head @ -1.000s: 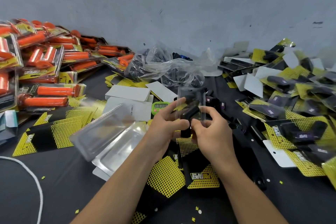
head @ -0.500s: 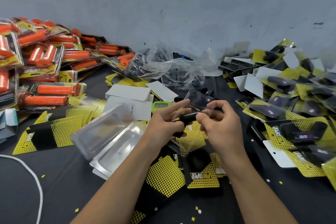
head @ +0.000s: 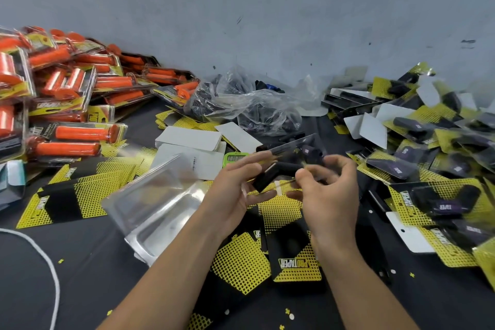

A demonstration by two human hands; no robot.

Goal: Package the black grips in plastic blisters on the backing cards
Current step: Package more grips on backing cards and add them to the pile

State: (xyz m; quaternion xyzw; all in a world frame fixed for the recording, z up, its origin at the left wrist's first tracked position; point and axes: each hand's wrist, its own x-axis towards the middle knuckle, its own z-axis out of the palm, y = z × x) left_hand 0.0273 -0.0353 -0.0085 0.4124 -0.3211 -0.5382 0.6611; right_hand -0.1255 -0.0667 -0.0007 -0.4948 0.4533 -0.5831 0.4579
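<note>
Blister [head: 293, 144] now tips flatter; left hand [head: 233, 195] partly hides green device [head: 233, 157].

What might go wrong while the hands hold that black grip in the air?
The black rubber grip is tilted in midair between the left hand and right hand, so it might slip and drop into the clutter. The left forearm is close beside the stacked clear plastic blisters and might knock them.

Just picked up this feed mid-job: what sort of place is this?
Probably a hand-packing bench in a small workshop or warehouse. Finished orange grip packs are heaped at left, black grip packs at right, and loose yellow backing cards and empty clear blisters lie on the dark table.
</note>
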